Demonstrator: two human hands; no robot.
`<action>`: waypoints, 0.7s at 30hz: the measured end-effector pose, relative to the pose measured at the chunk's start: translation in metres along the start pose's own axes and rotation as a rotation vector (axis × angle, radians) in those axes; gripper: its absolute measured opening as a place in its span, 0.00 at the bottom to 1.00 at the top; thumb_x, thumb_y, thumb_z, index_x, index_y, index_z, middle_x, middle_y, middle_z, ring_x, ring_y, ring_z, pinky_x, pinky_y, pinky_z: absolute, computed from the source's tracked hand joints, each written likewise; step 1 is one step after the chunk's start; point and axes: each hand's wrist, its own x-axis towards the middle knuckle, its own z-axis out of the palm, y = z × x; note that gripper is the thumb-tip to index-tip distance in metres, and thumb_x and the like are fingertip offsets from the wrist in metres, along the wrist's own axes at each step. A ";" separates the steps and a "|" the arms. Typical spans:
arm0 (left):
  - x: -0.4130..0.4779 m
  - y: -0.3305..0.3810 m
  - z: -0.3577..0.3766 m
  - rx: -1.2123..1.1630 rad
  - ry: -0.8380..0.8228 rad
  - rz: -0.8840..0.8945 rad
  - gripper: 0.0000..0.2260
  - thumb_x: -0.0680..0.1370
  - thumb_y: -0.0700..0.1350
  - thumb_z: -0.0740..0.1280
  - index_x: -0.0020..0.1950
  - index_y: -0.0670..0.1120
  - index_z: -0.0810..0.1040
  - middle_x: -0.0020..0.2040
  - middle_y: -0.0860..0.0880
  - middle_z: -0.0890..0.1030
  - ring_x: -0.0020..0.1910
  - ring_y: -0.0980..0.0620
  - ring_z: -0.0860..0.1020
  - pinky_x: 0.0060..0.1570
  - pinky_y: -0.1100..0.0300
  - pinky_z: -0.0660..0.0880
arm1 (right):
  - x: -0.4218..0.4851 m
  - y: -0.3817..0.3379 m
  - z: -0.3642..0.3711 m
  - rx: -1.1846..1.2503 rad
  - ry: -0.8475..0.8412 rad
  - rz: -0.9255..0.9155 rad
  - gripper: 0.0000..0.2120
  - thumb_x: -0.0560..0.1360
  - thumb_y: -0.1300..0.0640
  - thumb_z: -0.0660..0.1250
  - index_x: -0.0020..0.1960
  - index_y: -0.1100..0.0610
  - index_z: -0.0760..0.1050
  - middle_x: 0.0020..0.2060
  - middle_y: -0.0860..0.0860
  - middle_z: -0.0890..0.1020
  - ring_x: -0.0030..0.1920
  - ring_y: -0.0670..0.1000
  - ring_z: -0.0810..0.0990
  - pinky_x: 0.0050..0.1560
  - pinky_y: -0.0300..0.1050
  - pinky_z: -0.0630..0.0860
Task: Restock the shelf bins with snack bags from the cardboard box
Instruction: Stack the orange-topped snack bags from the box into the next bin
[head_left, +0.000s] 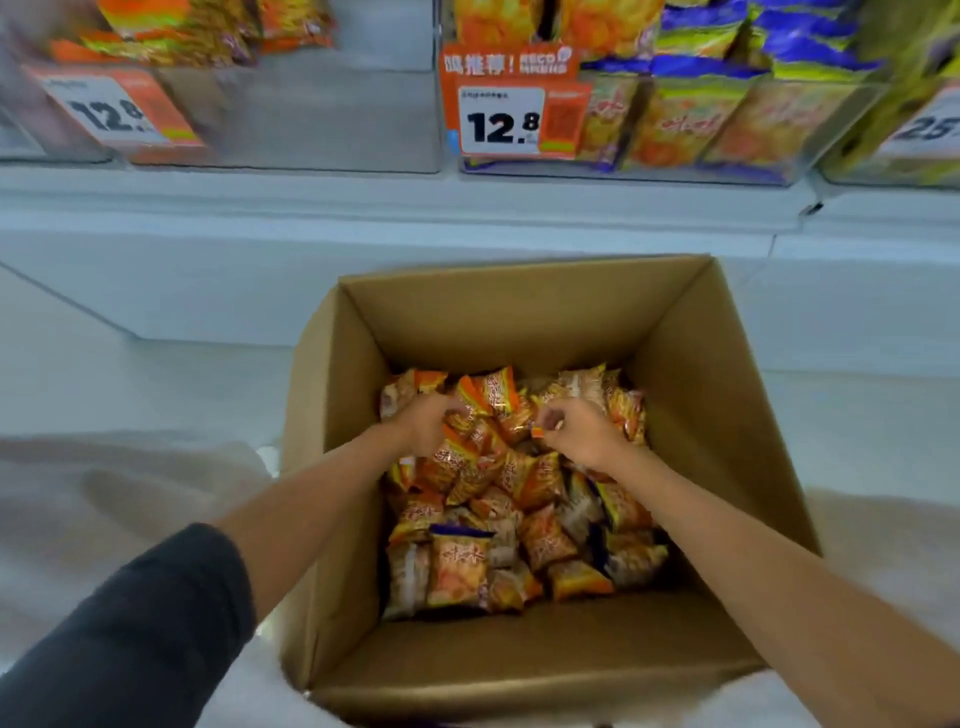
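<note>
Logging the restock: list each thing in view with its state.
Box: open, partly filled with snack bags.
Left hand: in the box, closing on bags.
Right hand: in the box, pinching a bag.
Left bin: low on stock.
Middle bin: well stocked.

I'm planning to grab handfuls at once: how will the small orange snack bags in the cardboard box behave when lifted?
The snack bags look puffy and small, so probably light. Their glossy film may slip from a loose grip. Heaped loosely in the cardboard box, neighbours will likely shift as the left hand and right hand pull.
</note>
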 end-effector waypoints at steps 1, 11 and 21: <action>0.003 0.001 0.007 0.087 -0.043 -0.002 0.25 0.77 0.31 0.64 0.73 0.48 0.70 0.72 0.40 0.70 0.65 0.40 0.74 0.56 0.53 0.74 | 0.002 0.005 0.005 0.020 -0.010 0.014 0.05 0.74 0.64 0.68 0.46 0.55 0.79 0.47 0.52 0.81 0.49 0.52 0.80 0.52 0.50 0.79; 0.019 0.007 0.039 0.812 -0.095 0.054 0.19 0.76 0.38 0.66 0.67 0.48 0.75 0.71 0.44 0.69 0.73 0.43 0.61 0.74 0.45 0.55 | -0.001 0.033 0.017 0.112 -0.034 0.090 0.06 0.76 0.64 0.67 0.48 0.54 0.79 0.49 0.51 0.79 0.51 0.50 0.77 0.48 0.40 0.73; -0.014 0.025 0.005 -0.557 0.366 -0.145 0.26 0.69 0.50 0.78 0.61 0.45 0.73 0.57 0.50 0.73 0.57 0.49 0.73 0.52 0.53 0.74 | 0.011 0.031 -0.022 0.315 0.132 0.122 0.07 0.77 0.67 0.65 0.52 0.59 0.79 0.52 0.55 0.81 0.54 0.52 0.78 0.53 0.44 0.75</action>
